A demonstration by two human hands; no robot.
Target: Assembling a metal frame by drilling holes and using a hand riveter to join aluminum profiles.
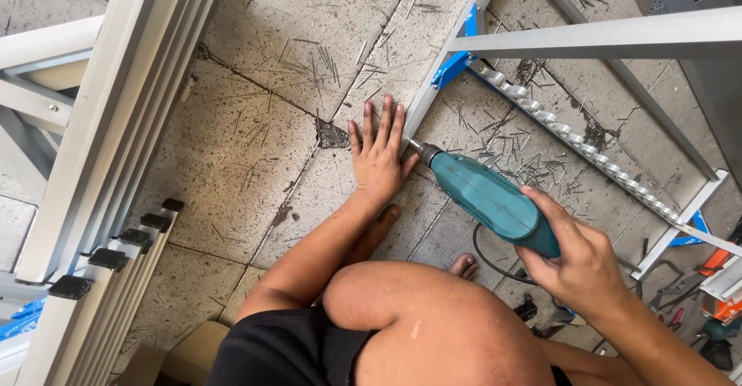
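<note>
On the tiles, left hand [376, 156] lies flat, right hand [576, 258] fingers clenched round drill [488, 200].

Left hand [376, 156] flat, 5 fingers spread — right hand [576, 256] apparently gripping.

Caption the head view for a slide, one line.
Right hand drives a teal electric drill into an aluminium frame steadied by the left hand flat on the floor.

**One plain carton, nothing else**

A plain brown cardboard box [182, 355] sits on the tiled floor [232, 162] at the bottom edge, just beside the stacked pale aluminium bars [100, 309]. No labels, signs or screens show.
</note>
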